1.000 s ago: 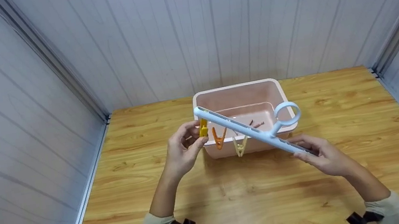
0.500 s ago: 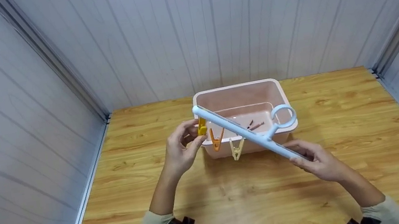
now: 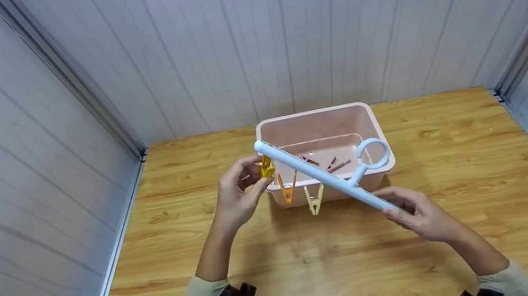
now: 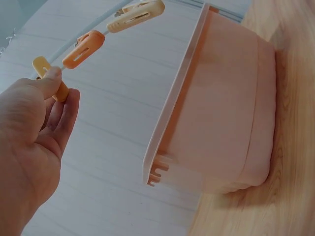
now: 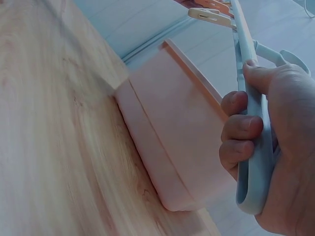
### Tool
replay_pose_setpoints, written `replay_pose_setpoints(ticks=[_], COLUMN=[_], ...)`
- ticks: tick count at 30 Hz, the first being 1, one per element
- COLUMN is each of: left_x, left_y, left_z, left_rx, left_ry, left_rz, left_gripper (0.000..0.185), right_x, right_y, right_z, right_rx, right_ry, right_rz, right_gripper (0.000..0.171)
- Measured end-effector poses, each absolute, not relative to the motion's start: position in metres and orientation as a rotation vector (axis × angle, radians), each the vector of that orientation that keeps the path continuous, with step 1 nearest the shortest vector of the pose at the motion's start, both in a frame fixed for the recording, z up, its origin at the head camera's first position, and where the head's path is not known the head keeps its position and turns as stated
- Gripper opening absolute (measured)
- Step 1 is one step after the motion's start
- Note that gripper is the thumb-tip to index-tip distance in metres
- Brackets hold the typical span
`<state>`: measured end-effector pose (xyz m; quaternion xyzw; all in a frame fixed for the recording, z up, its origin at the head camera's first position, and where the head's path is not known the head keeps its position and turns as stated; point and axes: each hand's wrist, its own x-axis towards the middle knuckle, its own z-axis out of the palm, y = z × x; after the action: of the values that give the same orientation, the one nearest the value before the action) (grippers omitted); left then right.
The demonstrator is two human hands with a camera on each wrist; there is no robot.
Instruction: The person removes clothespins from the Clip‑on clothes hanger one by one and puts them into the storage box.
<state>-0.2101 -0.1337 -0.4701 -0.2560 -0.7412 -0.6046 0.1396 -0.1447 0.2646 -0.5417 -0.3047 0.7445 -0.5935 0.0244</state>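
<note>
A light blue clip hanger (image 3: 313,169) with a ring-shaped hook (image 3: 384,155) slants above the bin, its left end higher in the head view. My right hand (image 3: 423,215) grips its lower right end; in the right wrist view the fingers (image 5: 241,128) wrap round the bar. At the other end my left hand (image 3: 239,192) pinches a yellow clothespin (image 3: 266,167) between thumb and fingers. An orange clothespin (image 3: 288,192) and a cream clothespin (image 3: 314,200) hang from the bar between the hands. Part of the yellow clothespin is hidden by my fingers in the left wrist view.
Behind and below the hanger, a pink plastic bin (image 3: 312,113) stands on the wooden table (image 3: 307,280). Several small brownish pieces (image 3: 339,165) lie inside it. Pale panelled walls (image 3: 194,52) enclose the table at the back and sides.
The hanger's right end and my right hand have shifted slightly left, and the bar has rolled a little. The yellow clothespin has tilted. My left hand stays nearly in place.
</note>
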Motion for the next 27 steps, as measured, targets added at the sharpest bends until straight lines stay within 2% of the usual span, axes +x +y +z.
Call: replay_pose_setpoints(ticks=[27], left_x=[-0.204], left_y=[-0.111], left_z=[-0.477], left_rx=[-0.592], left_ry=[-1.995], left_rz=[-1.976], left_gripper=[0.036], right_x=[-0.135], right_y=[0.258], right_z=[-0.543], right_rx=[-0.89], right_ry=[2.443], right_rz=[-1.837], right_gripper=[0.035])
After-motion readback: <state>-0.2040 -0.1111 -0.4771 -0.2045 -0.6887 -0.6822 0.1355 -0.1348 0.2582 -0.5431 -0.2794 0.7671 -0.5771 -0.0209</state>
